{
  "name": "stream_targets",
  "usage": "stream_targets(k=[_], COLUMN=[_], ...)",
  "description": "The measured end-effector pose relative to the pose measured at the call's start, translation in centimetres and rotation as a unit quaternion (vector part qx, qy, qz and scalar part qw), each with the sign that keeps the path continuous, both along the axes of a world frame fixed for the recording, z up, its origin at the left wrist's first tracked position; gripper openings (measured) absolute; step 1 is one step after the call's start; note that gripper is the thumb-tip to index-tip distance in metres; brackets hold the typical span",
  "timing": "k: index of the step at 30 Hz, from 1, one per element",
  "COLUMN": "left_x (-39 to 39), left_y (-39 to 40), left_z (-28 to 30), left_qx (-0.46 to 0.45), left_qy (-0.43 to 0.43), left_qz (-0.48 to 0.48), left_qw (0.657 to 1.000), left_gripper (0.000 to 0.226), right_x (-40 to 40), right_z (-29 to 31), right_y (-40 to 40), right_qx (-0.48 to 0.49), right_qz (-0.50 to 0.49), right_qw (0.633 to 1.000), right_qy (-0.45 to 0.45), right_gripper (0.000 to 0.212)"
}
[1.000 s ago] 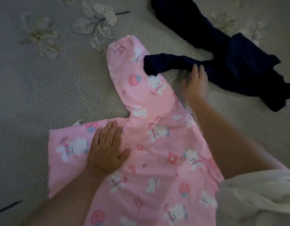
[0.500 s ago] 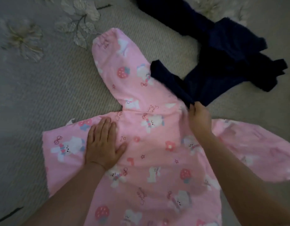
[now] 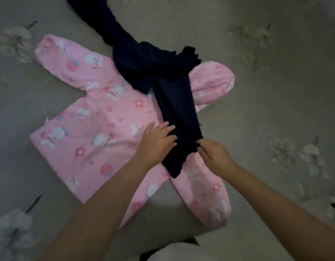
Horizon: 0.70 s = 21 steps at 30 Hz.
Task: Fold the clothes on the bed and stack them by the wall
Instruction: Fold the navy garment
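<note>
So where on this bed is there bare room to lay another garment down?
Bare bedspread lies right of the pink top, and more to its left. The middle is crowded: the navy garment drapes over the pink top, with left hand and right hand on it.

Two bare forearms and hands showing, with no sleeves over them

The left hand [image 3: 155, 143] and right hand [image 3: 215, 156] are wearing no gloves, rings or watch, and both forearms are showing bare up to the frame's edge. A pale, whitish piece of clothing [image 3: 181, 251] on the person's body is showing at the bottom edge.
</note>
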<state>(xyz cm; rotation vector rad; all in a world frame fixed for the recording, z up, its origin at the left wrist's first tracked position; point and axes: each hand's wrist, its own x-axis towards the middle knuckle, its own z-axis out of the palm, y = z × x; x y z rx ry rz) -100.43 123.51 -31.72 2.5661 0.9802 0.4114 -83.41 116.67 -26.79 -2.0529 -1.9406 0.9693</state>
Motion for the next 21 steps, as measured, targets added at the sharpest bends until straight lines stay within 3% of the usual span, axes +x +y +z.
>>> stream_targets(k=[2, 4, 7, 10, 14, 16, 18, 21], left_x=[0.2, -0.6, -2.8, -3.5, -1.6, 0.1, 1.7, 3.5], left_y=[-3.6, -6.5, -9.6, -10.9, -10.3, -9.4, -8.3, -6.6], left_z=[0.0, -0.7, -2.4, -3.0, -2.7, -2.5, -2.5, -1.9], left_qx=[-0.084, -0.160, -0.162, -0.172, -0.132, -0.107, -0.082, -0.049], left_qy=[-0.001, 0.036, 0.080, 0.132, 0.131, 0.134, 0.129, 0.111], left_qz=[-0.045, -0.021, 0.043, 0.063, 0.094, 0.109, 0.126, 0.161], left_qw=[0.995, 0.986, 0.983, 0.974, 0.978, 0.979, 0.980, 0.980], left_gripper=[0.013, 0.026, 0.025, 0.033, 0.045, 0.049, 0.050, 0.048], right_x=[1.3, 2.2, 2.9, 4.6, 8.8, 9.7, 9.5, 7.9], right_z=[0.2, -0.3, -2.4, -5.1, -6.8, -7.3, -7.4, -6.5], right_y=[-4.3, -8.6, -14.9, -20.7, -23.3, -22.0, -19.5, -14.5], right_qx=[-0.031, -0.071, -0.164, -0.291, -0.373, -0.356, -0.273, -0.026], right_qz=[-0.033, -0.057, -0.037, 0.000, -0.026, -0.018, -0.032, -0.091], right_qw=[0.999, 0.995, 0.985, 0.956, 0.924, 0.928, 0.954, 0.992], right_qy=[0.023, 0.039, 0.040, -0.021, -0.083, -0.110, -0.115, -0.085], right_gripper=[0.021, 0.023, 0.026, 0.032, 0.026, 0.030, 0.031, 0.030])
